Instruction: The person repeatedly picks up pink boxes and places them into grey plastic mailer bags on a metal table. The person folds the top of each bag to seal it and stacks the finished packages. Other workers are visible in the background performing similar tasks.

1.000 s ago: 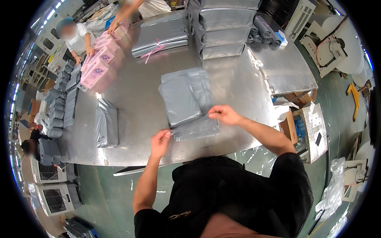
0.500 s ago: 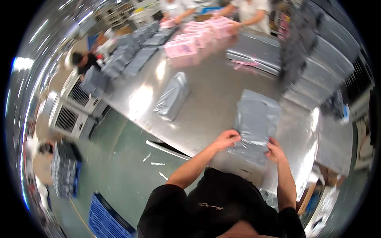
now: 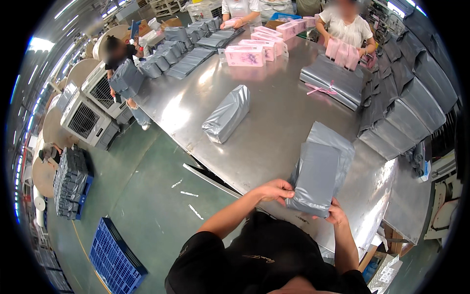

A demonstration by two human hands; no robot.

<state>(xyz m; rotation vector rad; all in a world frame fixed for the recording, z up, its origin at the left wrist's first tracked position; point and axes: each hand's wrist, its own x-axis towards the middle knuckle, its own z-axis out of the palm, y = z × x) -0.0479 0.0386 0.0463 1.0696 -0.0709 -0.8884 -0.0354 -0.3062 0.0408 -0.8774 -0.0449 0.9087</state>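
Partly, the fingers are lost to sight: the left hand point(image 3: 280, 191), at eight o'clock of the grey packet point(image 3: 316, 174), has its thumb at the edge while the other fingertips tuck out of view, and the right hand point(image 3: 335, 212), at five o'clock, slips its fingers beneath the lower corner, so how far they reach cannot be told. Both hands grasp the packet by its near end. It also covers much of a looser grey sheet point(image 3: 344, 151), showing only toward one o'clock and along the sides, and whether the near end rests on the metal table point(image 3: 276, 127) or is raised is hard to judge. A stretch of the table's near edge is hidden behind the black shirt point(image 3: 245, 262). At half past one, the tall stack of grey bundles point(image 3: 406, 115) fades into the dark rim. The packet itself is an oblong of smooth, dull plastic, flat across its face, with brighter creases gathered at its near end; it lies slightly tilted, its far end toward twelve o'clock. At ten o'clock, well apart, sits a wrapped grey bundle point(image 3: 227, 115), glossy and wrinkled. A folded grey pile point(image 3: 333, 81) with a pink ribbon point(image 3: 322, 89) lies near twelve.
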